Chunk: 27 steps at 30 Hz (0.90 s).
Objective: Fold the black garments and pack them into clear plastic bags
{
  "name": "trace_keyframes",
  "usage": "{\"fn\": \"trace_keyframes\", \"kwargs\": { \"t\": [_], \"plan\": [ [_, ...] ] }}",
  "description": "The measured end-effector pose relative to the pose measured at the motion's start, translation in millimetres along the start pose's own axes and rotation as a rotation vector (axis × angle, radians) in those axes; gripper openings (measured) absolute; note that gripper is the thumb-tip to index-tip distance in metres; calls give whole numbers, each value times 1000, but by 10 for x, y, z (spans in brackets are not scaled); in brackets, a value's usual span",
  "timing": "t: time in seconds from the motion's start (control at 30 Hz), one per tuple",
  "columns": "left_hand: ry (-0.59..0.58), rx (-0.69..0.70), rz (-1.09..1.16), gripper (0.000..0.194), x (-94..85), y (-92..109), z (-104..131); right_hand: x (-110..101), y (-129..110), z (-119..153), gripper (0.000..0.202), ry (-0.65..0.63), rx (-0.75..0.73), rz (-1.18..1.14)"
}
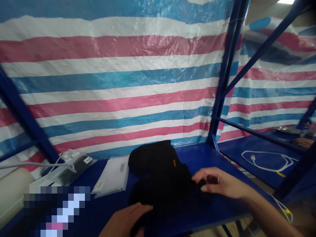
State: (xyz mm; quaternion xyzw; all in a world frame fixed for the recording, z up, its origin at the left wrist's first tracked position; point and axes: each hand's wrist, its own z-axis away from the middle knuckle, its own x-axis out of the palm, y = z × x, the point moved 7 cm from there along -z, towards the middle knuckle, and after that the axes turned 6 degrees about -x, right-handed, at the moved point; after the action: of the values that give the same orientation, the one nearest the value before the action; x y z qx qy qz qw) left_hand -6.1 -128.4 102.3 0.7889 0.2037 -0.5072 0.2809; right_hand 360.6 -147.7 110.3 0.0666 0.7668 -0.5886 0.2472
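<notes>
Blue table against striped tarp. Left hand lies flat on the black garment; right hand pinches its edge, likely mid-fold.

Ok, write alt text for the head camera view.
Two bare hands rest on a black garment on a blue table: the left hand on its near edge, the right hand pinching its right side. A clear plastic bag lies left of it, before a striped tarp.

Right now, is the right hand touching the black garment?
Touching: the head view shows the right hand with fingers lying on the black garment.
</notes>
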Motion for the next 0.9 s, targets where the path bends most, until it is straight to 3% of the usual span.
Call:
{"fn": "trace_keyframes", "kwargs": {
  "t": [0.1,0.17,0.27,0.33,0.4,0.5,0.6,0.7,0.8,0.9],
  "plan": [
    [102,-151,37,48,-225,-210,-306,-95,222,-309,38,230,-81,-9],
    [95,-220,73,36,-231,-362,-592,-57,405,-511,35,284,-85,43],
    [28,-322,88,25,-30,-598,-942,31,609,-696,24,332,-83,331],
    [-18,-351,65,24,168,-722,-1053,90,666,-734,21,348,-98,544],
    [-19,-336,48,26,323,-795,-1072,117,640,-722,26,393,-122,696],
    [24,-308,66,29,414,-822,-992,157,429,-673,32,473,-173,765],
    [-29,-367,78,36,444,-769,-851,383,139,-665,25,379,-205,584],
    [-118,-371,96,54,473,-575,-699,833,-110,-643,33,191,-203,372],
    [23,-213,40,58,328,-278,-563,1279,-201,-581,45,103,-173,335],
    [102,31,-36,34,177,1,-365,1540,-171,-533,38,104,-164,411]
  ]
}}
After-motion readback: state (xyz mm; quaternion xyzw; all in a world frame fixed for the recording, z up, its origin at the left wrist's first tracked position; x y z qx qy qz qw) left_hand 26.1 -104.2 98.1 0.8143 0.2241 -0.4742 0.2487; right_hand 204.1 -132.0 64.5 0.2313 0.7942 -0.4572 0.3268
